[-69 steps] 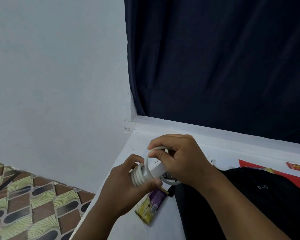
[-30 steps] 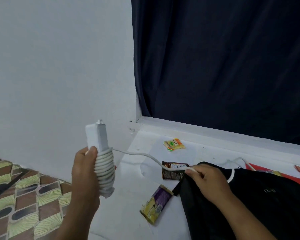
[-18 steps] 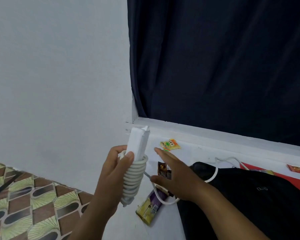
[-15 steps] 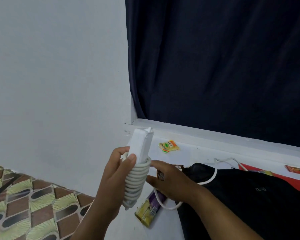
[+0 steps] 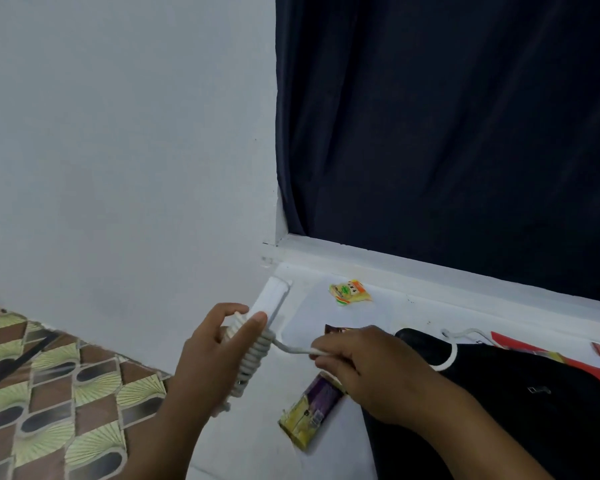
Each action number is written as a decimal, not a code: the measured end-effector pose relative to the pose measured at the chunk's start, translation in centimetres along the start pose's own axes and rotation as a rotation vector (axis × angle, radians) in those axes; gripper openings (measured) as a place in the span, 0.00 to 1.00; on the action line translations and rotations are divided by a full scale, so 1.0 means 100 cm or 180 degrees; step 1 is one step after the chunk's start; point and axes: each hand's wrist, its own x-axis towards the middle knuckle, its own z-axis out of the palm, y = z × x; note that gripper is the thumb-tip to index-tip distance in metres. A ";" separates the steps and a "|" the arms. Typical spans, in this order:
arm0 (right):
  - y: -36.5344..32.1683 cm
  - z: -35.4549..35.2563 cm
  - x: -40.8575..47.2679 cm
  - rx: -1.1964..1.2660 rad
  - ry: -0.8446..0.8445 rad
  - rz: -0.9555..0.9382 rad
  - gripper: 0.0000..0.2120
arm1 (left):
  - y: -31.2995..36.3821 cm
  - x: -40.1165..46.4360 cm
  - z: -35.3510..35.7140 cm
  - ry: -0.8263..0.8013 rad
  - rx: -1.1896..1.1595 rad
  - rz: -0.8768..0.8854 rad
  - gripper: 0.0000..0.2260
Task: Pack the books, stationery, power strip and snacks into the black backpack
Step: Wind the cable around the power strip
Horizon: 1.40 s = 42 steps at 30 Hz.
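On the white ledge (image 5: 291,455): black backpack (image 5: 520,410) right, snacks loose beside it.
Left hand (image 5: 205,358) grips the half-wound power strip (image 5: 257,327); right hand (image 5: 364,368) pinches its cord (image 5: 291,348) taut. Risk: slack tail (image 5: 465,332) over the backpack snags, coils slip off.

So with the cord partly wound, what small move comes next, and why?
Probably another loop: the left hand grips the power strip with coils on it, while the right hand pinches the cord, whose slack lies over the black backpack.

Two bare forearms, left hand (image 5: 208,351), right hand (image 5: 364,368), no sleeves
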 end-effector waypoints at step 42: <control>-0.013 -0.021 0.039 0.0797 0.1520 -0.0496 0.08 | 0.008 -0.013 0.019 -0.1002 0.0672 0.0561 0.23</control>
